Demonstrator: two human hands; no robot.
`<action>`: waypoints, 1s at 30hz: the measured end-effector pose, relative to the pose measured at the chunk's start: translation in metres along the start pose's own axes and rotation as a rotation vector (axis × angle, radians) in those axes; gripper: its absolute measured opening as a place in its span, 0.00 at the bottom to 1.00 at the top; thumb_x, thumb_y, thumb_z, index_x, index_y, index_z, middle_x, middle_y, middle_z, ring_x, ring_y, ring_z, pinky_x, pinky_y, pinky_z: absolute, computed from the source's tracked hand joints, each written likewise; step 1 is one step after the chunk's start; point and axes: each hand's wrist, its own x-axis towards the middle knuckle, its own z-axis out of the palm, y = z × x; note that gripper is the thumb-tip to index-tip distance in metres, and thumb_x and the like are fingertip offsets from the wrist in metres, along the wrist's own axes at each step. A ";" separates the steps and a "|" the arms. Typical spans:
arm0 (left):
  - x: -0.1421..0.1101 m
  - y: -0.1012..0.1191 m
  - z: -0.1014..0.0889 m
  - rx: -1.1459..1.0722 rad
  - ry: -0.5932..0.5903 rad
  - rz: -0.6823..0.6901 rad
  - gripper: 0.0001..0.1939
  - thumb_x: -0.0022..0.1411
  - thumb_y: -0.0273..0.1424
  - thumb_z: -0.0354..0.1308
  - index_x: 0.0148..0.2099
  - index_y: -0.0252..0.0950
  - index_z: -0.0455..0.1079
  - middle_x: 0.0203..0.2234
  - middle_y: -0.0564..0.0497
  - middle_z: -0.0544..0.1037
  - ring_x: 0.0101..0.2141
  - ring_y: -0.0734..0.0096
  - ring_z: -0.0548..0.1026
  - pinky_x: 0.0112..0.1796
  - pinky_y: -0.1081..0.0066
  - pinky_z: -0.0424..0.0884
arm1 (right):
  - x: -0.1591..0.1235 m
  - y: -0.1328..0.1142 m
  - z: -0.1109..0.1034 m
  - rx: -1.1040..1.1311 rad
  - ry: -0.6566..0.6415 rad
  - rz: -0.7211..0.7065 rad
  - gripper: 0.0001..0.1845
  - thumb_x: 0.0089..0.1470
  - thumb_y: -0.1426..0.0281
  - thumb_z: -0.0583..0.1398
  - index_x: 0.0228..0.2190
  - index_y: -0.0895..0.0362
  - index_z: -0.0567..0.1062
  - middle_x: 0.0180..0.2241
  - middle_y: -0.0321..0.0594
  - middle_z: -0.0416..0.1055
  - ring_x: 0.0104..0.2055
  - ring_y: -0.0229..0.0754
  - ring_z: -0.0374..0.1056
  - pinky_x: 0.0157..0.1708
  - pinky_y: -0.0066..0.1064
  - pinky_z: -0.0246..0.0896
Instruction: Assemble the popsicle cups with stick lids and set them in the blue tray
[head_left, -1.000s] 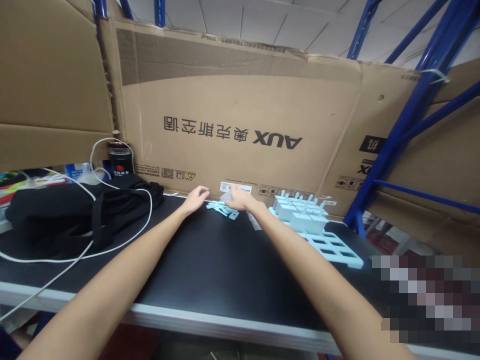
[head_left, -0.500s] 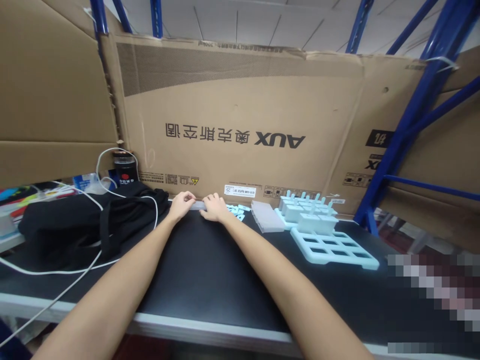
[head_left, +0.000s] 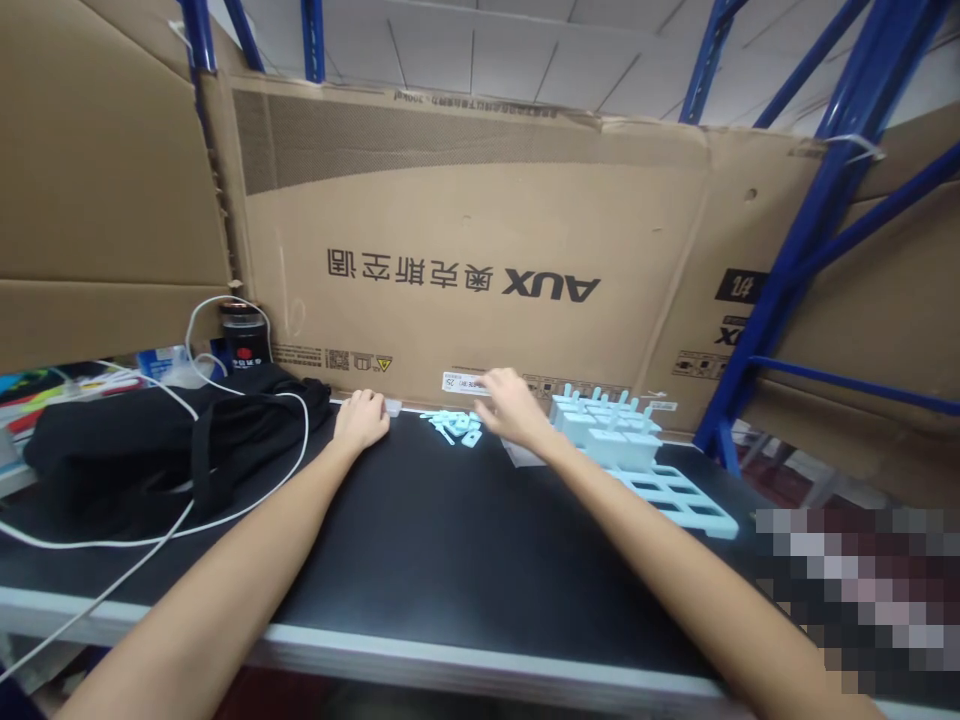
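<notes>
Clear plastic piece [head_left: 392, 407]: placed at the table's far side, its left part covered by the left hand [head_left: 361, 420].
Table [head_left: 420, 540]: topped in black, edged in pale metal; a black cloth bag [head_left: 135, 450] and white cable [head_left: 304, 440] are laid at left, with a dark jar [head_left: 245, 338] behind.
Room: backed by printed cardboard [head_left: 465, 220], framed by blue metal posts [head_left: 787, 260], roofed by a panelled ceiling [head_left: 487, 50].
Hidden: the fingertips of the left hand are hard to make out; the translucent panel [head_left: 525, 455] is partly covered by the right hand [head_left: 517, 405]; the lower right is masked by coarse squares.
Look: the piece is see-through and pale; light-blue sticks [head_left: 454, 425] are heaped between the hands; light-blue moulds [head_left: 619, 445] are topped by upright handles, beside a slotted light-blue rack [head_left: 686, 500].
Left grip: curled; whether anything is held cannot be told.
Right grip: parted, thumb and fingers spread.
</notes>
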 end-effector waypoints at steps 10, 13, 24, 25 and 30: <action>-0.009 0.077 -0.009 -0.305 -0.156 0.274 0.24 0.68 0.48 0.41 0.54 0.40 0.65 0.52 0.44 0.70 0.52 0.56 0.69 0.54 0.59 0.63 | -0.184 0.132 -0.066 0.046 0.147 0.938 0.26 0.43 0.60 0.60 0.43 0.62 0.69 0.40 0.53 0.69 0.45 0.54 0.67 0.45 0.42 0.65; -0.014 0.088 -0.009 -0.380 -0.258 0.365 0.34 0.65 0.57 0.39 0.63 0.43 0.58 0.61 0.43 0.62 0.60 0.52 0.62 0.58 0.56 0.58 | -0.186 0.132 -0.060 0.103 -0.097 0.989 0.29 0.43 0.57 0.62 0.45 0.60 0.70 0.41 0.52 0.73 0.45 0.55 0.70 0.44 0.40 0.66; -0.017 0.092 -0.009 -0.365 -0.457 0.363 0.41 0.57 0.65 0.42 0.69 0.56 0.47 0.70 0.47 0.44 0.67 0.41 0.48 0.60 0.40 0.49 | -0.168 0.092 -0.068 -0.147 -0.295 1.064 0.38 0.54 0.52 0.55 0.52 0.73 0.61 0.43 0.68 0.72 0.47 0.61 0.71 0.43 0.42 0.63; -0.017 0.092 -0.009 -0.363 -0.452 0.366 0.41 0.58 0.64 0.42 0.69 0.55 0.48 0.70 0.47 0.44 0.67 0.42 0.49 0.60 0.41 0.50 | -0.167 0.091 -0.067 -0.148 -0.285 1.059 0.38 0.54 0.52 0.55 0.53 0.73 0.60 0.43 0.68 0.72 0.47 0.61 0.72 0.44 0.42 0.63; -0.017 0.091 -0.007 -0.368 -0.434 0.355 0.40 0.59 0.63 0.42 0.69 0.54 0.47 0.70 0.46 0.44 0.66 0.44 0.50 0.61 0.44 0.51 | -0.168 0.097 -0.071 -0.127 -0.234 1.096 0.40 0.54 0.50 0.54 0.53 0.71 0.57 0.43 0.66 0.72 0.46 0.60 0.72 0.43 0.41 0.63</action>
